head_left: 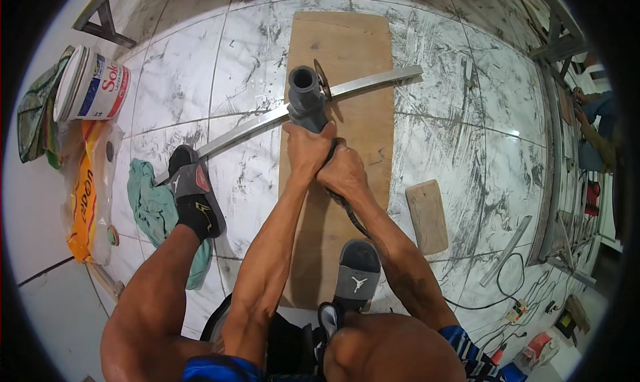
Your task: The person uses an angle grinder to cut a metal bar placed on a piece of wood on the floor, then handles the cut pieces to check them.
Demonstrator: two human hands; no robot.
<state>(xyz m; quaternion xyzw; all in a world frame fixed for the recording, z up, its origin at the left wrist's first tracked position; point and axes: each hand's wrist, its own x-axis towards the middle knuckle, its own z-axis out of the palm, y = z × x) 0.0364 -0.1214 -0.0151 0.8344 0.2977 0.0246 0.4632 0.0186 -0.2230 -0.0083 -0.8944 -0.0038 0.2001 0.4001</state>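
Note:
An angle grinder [307,109] with a grey body is gripped by both my hands over a wooden board [347,49]. My left hand [309,149] is closed around its body, and my right hand [343,171] is closed at the rear end, where a dark cord [353,217] comes out. The thin cutting disc [321,81] stands edge-on at a silver metal bar [257,123]; whether it touches the bar is not clear. The bar lies slantwise across the board. My left foot, in a grey slide sandal [195,185], presses near its left end.
A green cloth [150,202] lies by my left foot. Farther left are a white paint bucket [93,85] and a yellow plastic bag [85,189]. To the right are a wood block [427,217], a short metal piece [505,252], cords and a metal frame [550,162]. Another person [593,125] is at the far right.

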